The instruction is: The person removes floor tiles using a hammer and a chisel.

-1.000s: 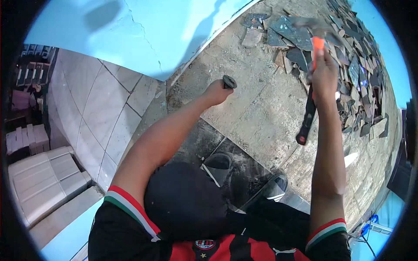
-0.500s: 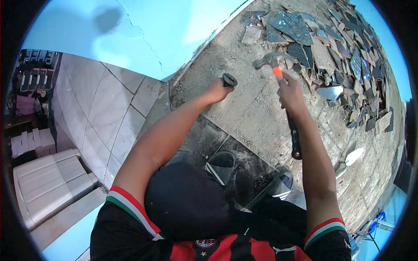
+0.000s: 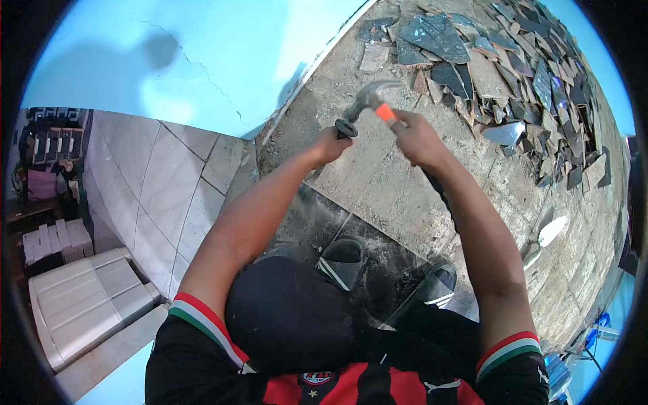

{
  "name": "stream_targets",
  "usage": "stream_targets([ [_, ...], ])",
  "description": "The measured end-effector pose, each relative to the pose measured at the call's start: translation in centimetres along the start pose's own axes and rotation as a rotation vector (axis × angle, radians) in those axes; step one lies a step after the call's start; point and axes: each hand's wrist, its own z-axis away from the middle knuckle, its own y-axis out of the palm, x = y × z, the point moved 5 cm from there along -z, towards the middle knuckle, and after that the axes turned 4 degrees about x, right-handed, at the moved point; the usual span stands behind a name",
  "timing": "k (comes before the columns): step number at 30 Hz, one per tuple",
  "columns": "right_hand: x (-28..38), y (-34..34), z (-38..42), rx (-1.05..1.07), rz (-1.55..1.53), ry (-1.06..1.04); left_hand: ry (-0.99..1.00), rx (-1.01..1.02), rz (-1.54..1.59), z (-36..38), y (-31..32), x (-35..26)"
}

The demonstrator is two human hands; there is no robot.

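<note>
My left hand (image 3: 325, 148) is wrapped round a chisel whose dark round striking end (image 3: 346, 129) sticks up above the fist. The rest of its shaft is hidden by the hand. In my right hand (image 3: 421, 140) is a claw hammer (image 3: 370, 96) with a steel head, an orange band and a black handle. Its face is right at the chisel's struck end, and the claw points away to the right. Beneath both hands lies bare, dusty floor bed (image 3: 385, 175). Dark floor tiles (image 3: 341, 226) border it, under my sandals.
Broken tile pieces (image 3: 496, 74) are heaped at the upper right. A trowel (image 3: 552, 231) lies on the floor at right. A light blue wall (image 3: 202, 61) with a crack stands close ahead on the left. White tiles (image 3: 162, 169) and a pale plastic box (image 3: 88, 297) are at left.
The hammer has swung left and down, from well right of the chisel to its struck end. My left hand keeps its grip, and the view has shifted slightly.
</note>
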Motion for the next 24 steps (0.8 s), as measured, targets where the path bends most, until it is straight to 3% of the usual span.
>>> stream_targets([
  [5, 0.5, -6.3, -0.3, -0.451, -0.189, -0.143, -0.118, 0.081, 0.022, 0.1, 0.1, 0.3],
  [7, 0.3, -7.3, -0.3, -0.675, -0.349, -0.172, -0.063, 0.049, 0.0, 0.0, 0.3, 0.5],
  [8, -2.4, -6.4, -2.0, -0.828, -0.228, -0.233, -0.034, 0.03, -0.013, -0.1, 0.2, 0.5],
  [11, -3.4, 1.2, -1.9, 0.044, -0.005, 0.066, 0.002, 0.095, -0.058, 0.3, 1.3, -0.2],
  [14, -4.3, 0.4, -2.3, 0.013, -0.091, 0.108, 0.043, 0.076, -0.058, -0.6, 1.9, 1.0],
  [20, -6.0, -2.5, -1.2, -0.277, -0.211, 0.104, -0.027, -0.001, -0.228, -0.8, 1.2, 1.0],
  [23, -6.6, -3.4, -0.6, -0.305, -0.234, 0.136, 0.061, -0.084, 0.027, -1.3, -0.7, 3.2],
  [24, -6.5, -3.8, -0.2, -0.311, -0.239, 0.152, -0.019, -0.096, 0.11, -1.1, -1.6, 3.6],
])
